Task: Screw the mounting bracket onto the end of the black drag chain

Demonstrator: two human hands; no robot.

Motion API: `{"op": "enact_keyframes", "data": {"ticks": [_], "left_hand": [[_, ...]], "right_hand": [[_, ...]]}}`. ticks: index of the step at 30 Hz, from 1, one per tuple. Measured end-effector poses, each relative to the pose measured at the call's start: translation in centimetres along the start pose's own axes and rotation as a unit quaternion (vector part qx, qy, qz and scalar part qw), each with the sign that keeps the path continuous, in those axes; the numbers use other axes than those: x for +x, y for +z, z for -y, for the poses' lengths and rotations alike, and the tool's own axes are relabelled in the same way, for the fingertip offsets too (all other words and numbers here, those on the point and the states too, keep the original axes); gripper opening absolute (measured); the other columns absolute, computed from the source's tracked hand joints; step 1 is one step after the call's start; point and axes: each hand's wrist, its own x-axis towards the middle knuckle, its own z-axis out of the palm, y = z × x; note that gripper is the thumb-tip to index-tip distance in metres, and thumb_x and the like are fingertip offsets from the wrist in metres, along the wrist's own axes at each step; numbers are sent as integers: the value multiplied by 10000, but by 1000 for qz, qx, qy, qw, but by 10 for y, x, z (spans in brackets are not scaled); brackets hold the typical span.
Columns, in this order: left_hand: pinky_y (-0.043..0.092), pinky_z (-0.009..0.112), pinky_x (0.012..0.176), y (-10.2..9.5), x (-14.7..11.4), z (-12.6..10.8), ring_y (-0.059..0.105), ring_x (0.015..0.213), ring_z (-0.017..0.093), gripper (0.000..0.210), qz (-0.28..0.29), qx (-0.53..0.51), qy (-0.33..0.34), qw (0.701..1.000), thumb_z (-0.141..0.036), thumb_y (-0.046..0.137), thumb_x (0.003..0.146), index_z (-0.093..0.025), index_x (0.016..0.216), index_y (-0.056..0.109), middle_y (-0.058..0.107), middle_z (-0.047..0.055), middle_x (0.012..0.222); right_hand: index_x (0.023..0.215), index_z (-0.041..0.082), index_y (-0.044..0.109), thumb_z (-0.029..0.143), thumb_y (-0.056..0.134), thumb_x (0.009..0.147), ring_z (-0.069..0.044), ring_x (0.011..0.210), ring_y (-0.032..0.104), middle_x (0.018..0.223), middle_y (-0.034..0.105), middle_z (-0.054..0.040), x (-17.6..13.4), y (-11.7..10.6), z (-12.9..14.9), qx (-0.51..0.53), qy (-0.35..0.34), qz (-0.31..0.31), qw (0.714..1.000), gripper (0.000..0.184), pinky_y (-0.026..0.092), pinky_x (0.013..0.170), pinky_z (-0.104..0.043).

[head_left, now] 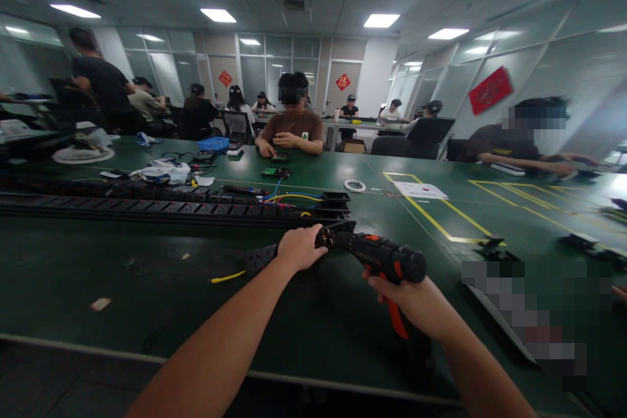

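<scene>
In my right hand (414,300) is a black and orange cordless drill (385,256), gripped by its handle and pointing left. My left hand (298,249) is wrapped round a short black socket strip (259,260), which is tilted above the green table. A yellow wire (228,277) sticks out from its left end. The drill's nose meets the strip's right end just past my left fingers; whether the bit touches a screw there is too small to tell. Just behind my hands lie long black power strips (161,208) with rows of sockets.
Across the green table (171,313), a person (294,127) handles a small circuit board. A white tape roll (354,185), a paper sheet (420,190) and a blue basket (213,144) lie farther back. Yellow tape lines mark the right side, where another person (519,137) sits.
</scene>
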Motion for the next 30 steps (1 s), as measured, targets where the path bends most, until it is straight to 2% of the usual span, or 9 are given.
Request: {"op": "enact_keyframes", "data": {"ticks": [9,16,30], "left_hand": [[450,372,873,-4,-1,-3,608,1071,268,621,19,1,-13,1000,-555,545,834,-306,1385,404,649,70,1196],[449,365,875,-5,-1,-2,609,1070,263,609,21,-1,-13,1000,-558,544,835,-306,1374,416,651,70,1189],[456,371,869,-5,-2,-3,613,1064,270,618,17,1,-15,1000,-561,552,828,-309,1375,416,654,66,1185]], "right_hand": [[952,167,660,395,610,790,-188,656,615,812,682,-44,-1,0,1,4,-14,-4,1000,284,497,654,-320],[814,181,650,478,596,796,-187,599,585,615,611,1,0,0,-2,-47,-1,-20,999,302,453,597,-309],[794,192,650,532,603,780,-186,576,574,595,601,7,-1,1,3,-49,15,-25,998,344,447,575,-308]]}}
